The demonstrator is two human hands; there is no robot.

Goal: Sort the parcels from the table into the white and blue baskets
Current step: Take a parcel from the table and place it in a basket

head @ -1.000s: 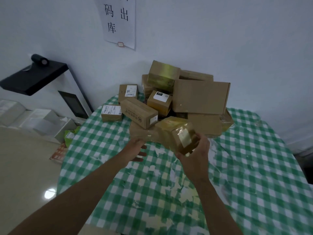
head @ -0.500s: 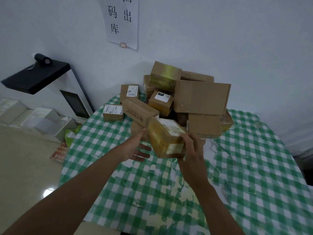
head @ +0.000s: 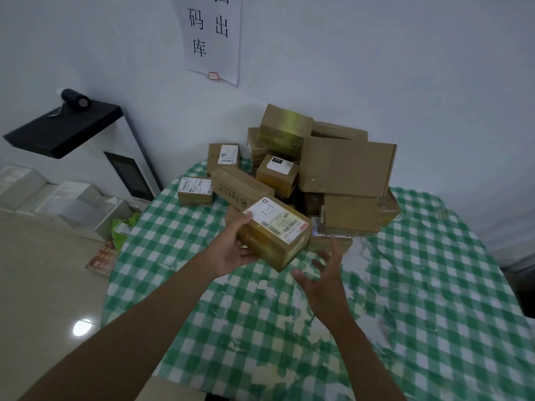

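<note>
Though a white shipping label faces up, its print is too small to read on the small tape-wrapped brown cardboard parcel (head: 273, 233). That parcel sits above the green-and-white checked tablecloth (head: 419, 299) — the left hand (head: 231, 250) cradles it from below, thumb on its top edge. Just beside it, the right hand (head: 321, 280) hangs with fingers spread, holding nothing. Behind the parcel rises a heap of brown cardboard boxes (head: 347, 166).

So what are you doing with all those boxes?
Sorting parcels. The left hand holds a small taped parcel with its label facing up, above the checked table. The right hand is open just beside it, holding nothing. A pile of parcels waits behind. No baskets are in view.
</note>
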